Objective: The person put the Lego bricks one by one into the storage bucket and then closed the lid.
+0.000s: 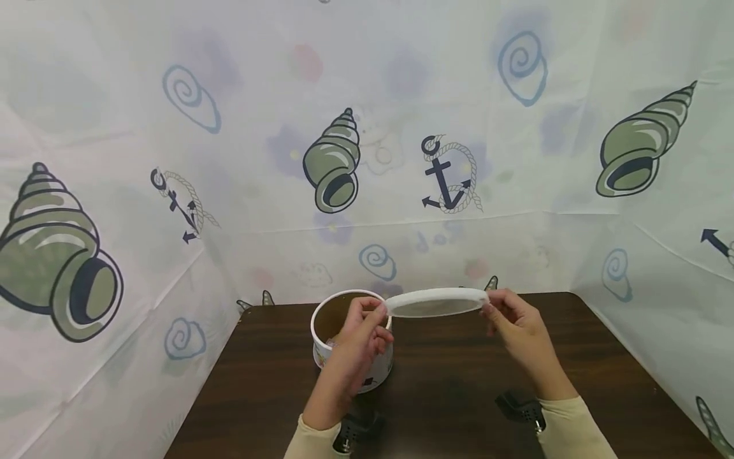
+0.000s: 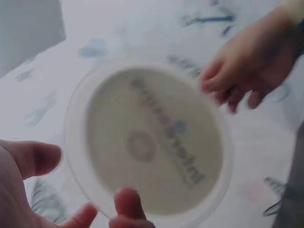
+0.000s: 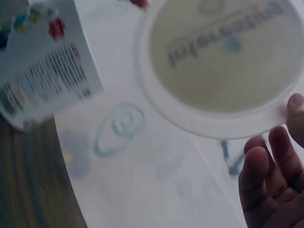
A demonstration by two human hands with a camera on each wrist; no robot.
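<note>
Both hands hold a round white lid (image 1: 437, 303) up in the air, tilted nearly edge-on in the head view. Its pale, see-through middle carries printed letters, which appear blurred in the left wrist view. My left hand (image 1: 357, 349) pinches the lid's left edge and hides part of an open white tub (image 1: 378, 368) behind it. At the opposite edge, my right hand (image 1: 523, 333) grips the rim between thumb and fingers. The tub stands upright on the table; something clear shows inside, too small to make out. A barcode marks the tub's side (image 3: 52, 71) in the right wrist view.
A dark brown wooden table (image 1: 459, 408) lies below the hands. White cloth (image 1: 401, 83) printed with shells and anchors hangs behind the table and along both sides. Black straps (image 1: 518, 408) sit at the wrists.
</note>
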